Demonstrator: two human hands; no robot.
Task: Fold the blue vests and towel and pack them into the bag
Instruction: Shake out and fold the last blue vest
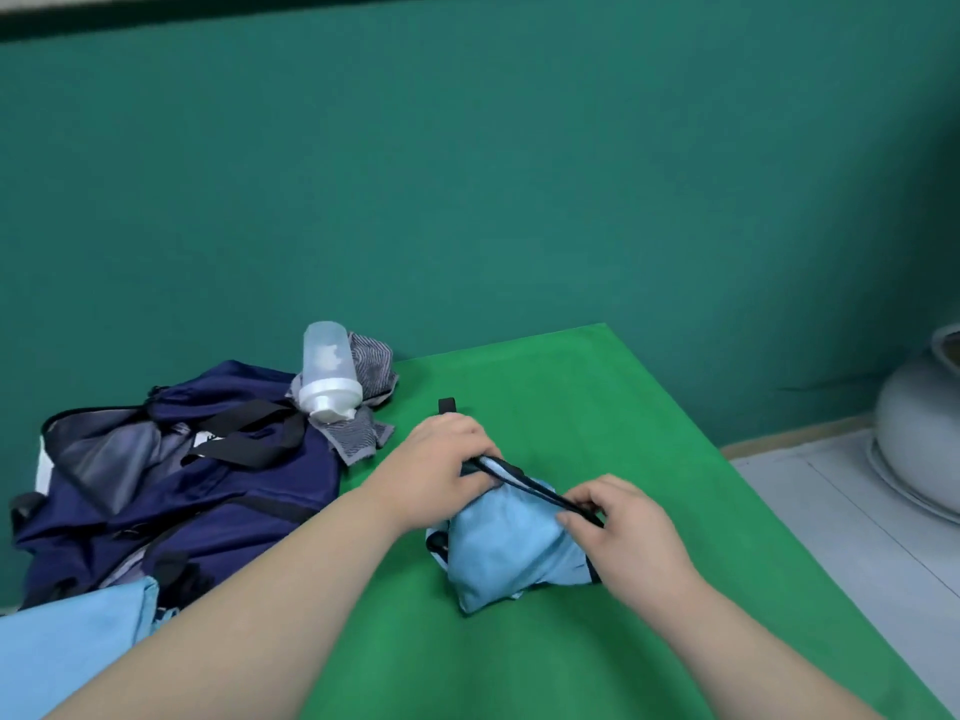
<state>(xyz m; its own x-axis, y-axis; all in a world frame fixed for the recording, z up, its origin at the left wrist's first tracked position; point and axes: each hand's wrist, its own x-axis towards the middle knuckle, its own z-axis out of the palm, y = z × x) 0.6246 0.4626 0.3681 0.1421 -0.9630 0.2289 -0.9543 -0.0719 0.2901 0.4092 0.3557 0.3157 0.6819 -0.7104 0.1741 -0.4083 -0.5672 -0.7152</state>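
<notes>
The green bench (597,387) fills the lower middle of the frame, running up towards the teal wall. On its left side lies the navy bag (208,491), mouth gaping, black straps slack across it. A blue cloth (67,652) sits in the lower left corner, against the bag's near end. At lower centre the blue vest (509,548) lies bunched on the bench. Both hands hold its dark-trimmed edge taut between them: the left hand (441,459) grips the far end, the right hand (618,527) pinches the near one. Above the bag, a striped grey towel (363,407) lies crumpled, with a clear bottle (330,374) resting on it, white cap pointing down.
</notes>
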